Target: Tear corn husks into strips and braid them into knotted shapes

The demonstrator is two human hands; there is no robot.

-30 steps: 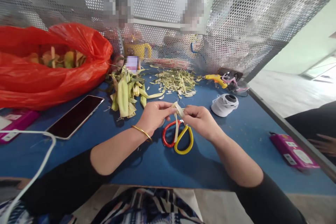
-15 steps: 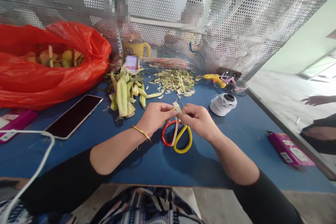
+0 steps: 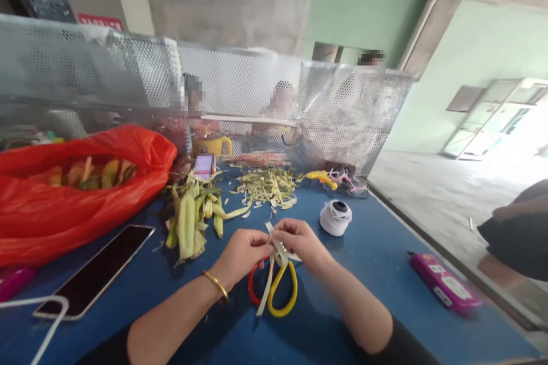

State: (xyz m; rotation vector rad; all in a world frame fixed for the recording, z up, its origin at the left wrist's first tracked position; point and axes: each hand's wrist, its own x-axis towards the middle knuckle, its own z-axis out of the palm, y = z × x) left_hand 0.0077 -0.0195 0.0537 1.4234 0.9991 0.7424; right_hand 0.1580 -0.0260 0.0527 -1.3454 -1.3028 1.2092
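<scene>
My left hand (image 3: 240, 253) and my right hand (image 3: 299, 240) meet over the blue table (image 3: 363, 274), both pinching a pale leaf strip (image 3: 274, 256) that folds between the fingertips and hangs down. Under them lie scissors (image 3: 274, 292) with one red and one yellow handle. A gold bangle (image 3: 216, 286) circles my left wrist. A pile of green husks (image 3: 190, 218) lies just beyond my left hand.
Red plastic bag (image 3: 64, 194) of leaves at left, a dark phone (image 3: 96, 269) and white cable (image 3: 47, 319) near it. Cut strip scraps (image 3: 268, 185), white thread spool (image 3: 336, 217), yellow glue gun (image 3: 322, 177), pink case (image 3: 445, 288). Perforated metal screen (image 3: 240, 91) behind; a person (image 3: 514, 234) at right.
The camera has tilted upward, so the table and hands sit lower in view and the room above the screen shows. The hands still hold the strip together, now hanging longer.
</scene>
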